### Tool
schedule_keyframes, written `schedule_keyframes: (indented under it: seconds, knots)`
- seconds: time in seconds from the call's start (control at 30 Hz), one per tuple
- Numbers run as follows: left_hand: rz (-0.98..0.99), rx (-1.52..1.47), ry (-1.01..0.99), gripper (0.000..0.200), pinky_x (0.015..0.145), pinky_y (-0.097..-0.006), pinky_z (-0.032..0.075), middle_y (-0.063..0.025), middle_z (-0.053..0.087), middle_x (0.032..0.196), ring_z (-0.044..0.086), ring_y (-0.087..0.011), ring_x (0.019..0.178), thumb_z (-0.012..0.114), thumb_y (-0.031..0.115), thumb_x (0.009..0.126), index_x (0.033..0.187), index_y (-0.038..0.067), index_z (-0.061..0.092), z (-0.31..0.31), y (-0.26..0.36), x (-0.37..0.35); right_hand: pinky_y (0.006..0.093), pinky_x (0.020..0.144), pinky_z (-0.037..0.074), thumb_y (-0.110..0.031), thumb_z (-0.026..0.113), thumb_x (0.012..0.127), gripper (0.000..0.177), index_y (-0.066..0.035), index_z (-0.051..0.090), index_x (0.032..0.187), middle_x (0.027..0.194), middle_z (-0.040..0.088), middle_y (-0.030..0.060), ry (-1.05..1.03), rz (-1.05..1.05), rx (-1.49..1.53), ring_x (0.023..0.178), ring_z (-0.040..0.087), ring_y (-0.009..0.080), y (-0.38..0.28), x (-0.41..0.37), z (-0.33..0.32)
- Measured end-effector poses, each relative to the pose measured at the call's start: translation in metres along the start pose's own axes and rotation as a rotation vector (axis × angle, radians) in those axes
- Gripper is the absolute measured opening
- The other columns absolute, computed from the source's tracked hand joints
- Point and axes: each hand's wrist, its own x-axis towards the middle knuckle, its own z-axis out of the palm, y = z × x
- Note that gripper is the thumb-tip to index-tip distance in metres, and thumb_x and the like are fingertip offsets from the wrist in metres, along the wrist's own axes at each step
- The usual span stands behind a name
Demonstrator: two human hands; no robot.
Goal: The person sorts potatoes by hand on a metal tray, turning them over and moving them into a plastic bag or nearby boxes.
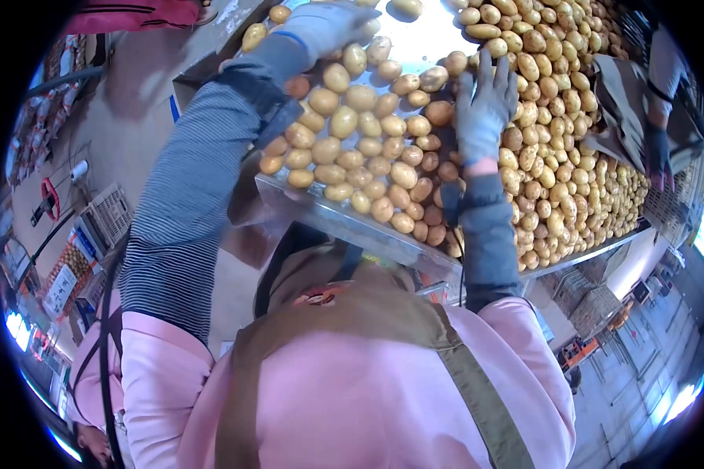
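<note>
Many yellow-brown potatoes (344, 121) lie on a metal sorting table (438, 47). My left hand (328, 27), in a light grey glove, reaches over the upper left of the table. Its fingers stretch toward the potatoes there and are somewhat blurred; I see no potato clearly gripped. My right hand (483, 109), in a grey glove, lies palm down with fingers apart. It rests between the looser potatoes on the left and the dense heap of potatoes (555, 133) on the right, its fingertips touching or just above potatoes.
The table's raised metal edge (352, 227) runs in front of my body. A co-worker's gloved hand (659, 160) and dark cloth (622, 102) are at the heap's right side. Crates (108, 215) stand on the floor at left. A person in pink (98, 367) is at lower left.
</note>
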Motion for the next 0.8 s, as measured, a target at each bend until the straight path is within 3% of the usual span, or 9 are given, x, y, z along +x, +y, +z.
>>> schedule_keyframes:
  seconds: [0.03, 0.07, 0.13, 0.27, 0.37, 0.47, 0.63, 0.77, 0.8]
  knots:
    - [0.111, -0.138, 0.089, 0.041, 0.086, -0.0316, 0.055, -0.0060, 0.072, 0.110, 0.068, -0.0179, 0.093, 0.062, 0.032, 0.099, 0.138, 0.018, 0.061, 0.009, -0.022, 0.002, 0.0511, 0.090, 0.045, -0.032, 0.059, 0.093, 0.032, -0.007, 0.063, 0.112, 0.111, 0.060, 0.0176, -0.430, 0.158, -0.040, 0.104, 0.055, 0.0364, -0.003, 0.000, 0.003]
    - [0.224, -0.279, 0.175, 0.044, 0.085, -0.0319, 0.055, -0.0049, 0.072, 0.110, 0.069, -0.0181, 0.093, 0.064, 0.032, 0.098, 0.140, 0.020, 0.060, 0.012, -0.036, 0.000, 0.0490, 0.090, 0.044, -0.034, 0.060, 0.093, 0.034, -0.008, 0.063, 0.114, 0.119, 0.057, 0.0184, -0.439, 0.128, 0.132, 0.110, 0.053, 0.0363, -0.019, -0.011, 0.013]
    - [0.090, -0.260, 0.190, 0.044, 0.087, -0.0349, 0.055, -0.0070, 0.072, 0.111, 0.070, -0.0247, 0.098, 0.064, 0.031, 0.097, 0.140, 0.023, 0.060, 0.004, -0.031, -0.031, 0.0529, 0.093, 0.042, -0.037, 0.062, 0.091, 0.038, -0.012, 0.062, 0.120, 0.123, 0.055, 0.0170, -0.399, -0.100, 0.129, 0.117, 0.050, 0.0359, -0.065, -0.029, -0.001]
    - [0.010, 0.044, 0.319, 0.045, 0.085, -0.0374, 0.056, -0.0068, 0.069, 0.116, 0.069, -0.0284, 0.101, 0.067, 0.028, 0.094, 0.138, 0.023, 0.060, 0.010, -0.019, -0.119, 0.0661, 0.109, 0.026, -0.047, 0.061, 0.091, 0.054, -0.029, 0.054, 0.141, 0.149, 0.048, 0.0083, -0.826, -0.254, 0.214, 0.140, 0.038, 0.0363, -0.139, -0.081, -0.047]
    - [-0.005, -0.012, 0.359, 0.048, 0.084, -0.0386, 0.056, -0.0026, 0.063, 0.132, 0.068, -0.0284, 0.102, 0.066, 0.021, 0.091, 0.138, 0.021, 0.057, 0.038, -0.022, -0.169, 0.0646, 0.114, 0.022, -0.047, 0.060, 0.092, 0.053, -0.031, 0.054, 0.142, 0.154, 0.045, 0.0056, -0.793, -0.332, 0.269, 0.144, 0.033, 0.0369, -0.133, -0.085, -0.038]
    - [-0.099, 0.057, 0.349, 0.048, 0.083, -0.0374, 0.057, -0.0036, 0.059, 0.139, 0.068, -0.0280, 0.103, 0.064, 0.017, 0.092, 0.138, 0.020, 0.056, 0.042, -0.033, -0.199, 0.0640, 0.116, 0.019, -0.045, 0.060, 0.092, 0.053, -0.028, 0.055, 0.142, 0.151, 0.048, 0.0081, -0.672, -0.205, 0.283, 0.143, 0.035, 0.0375, -0.120, -0.073, -0.025]
    - [-0.024, 0.088, 0.153, 0.042, 0.076, -0.0426, 0.057, -0.0053, 0.037, 0.160, 0.070, -0.0338, 0.089, 0.064, 0.016, 0.090, 0.132, 0.021, 0.062, 0.061, -0.013, -0.243, 0.0616, 0.112, 0.030, -0.035, 0.068, 0.085, 0.056, -0.020, 0.057, 0.138, 0.141, 0.054, 0.0126, -0.682, -0.198, 0.195, 0.132, 0.046, 0.0351, -0.133, -0.134, -0.089]
    - [-0.061, 0.028, 0.277, 0.023, 0.072, -0.0431, 0.057, -0.0059, 0.047, 0.153, 0.070, -0.0308, 0.088, 0.063, 0.022, 0.090, 0.112, 0.024, 0.072, 0.067, -0.039, -0.244, 0.0615, 0.112, 0.029, -0.036, 0.069, 0.084, 0.050, -0.020, 0.060, 0.131, 0.138, 0.055, 0.0108, -0.653, -0.191, 0.187, 0.130, 0.048, 0.0337, -0.118, -0.101, -0.067]
    - [-0.073, 0.048, 0.279, 0.023, 0.074, -0.0430, 0.056, -0.0055, 0.049, 0.151, 0.070, -0.0307, 0.090, 0.062, 0.022, 0.091, 0.112, 0.023, 0.072, 0.064, -0.042, -0.245, 0.0618, 0.111, 0.028, -0.034, 0.069, 0.084, 0.052, -0.014, 0.058, 0.131, 0.135, 0.054, 0.0161, -0.551, -0.178, 0.148, 0.131, 0.046, 0.0367, -0.113, -0.091, -0.060]
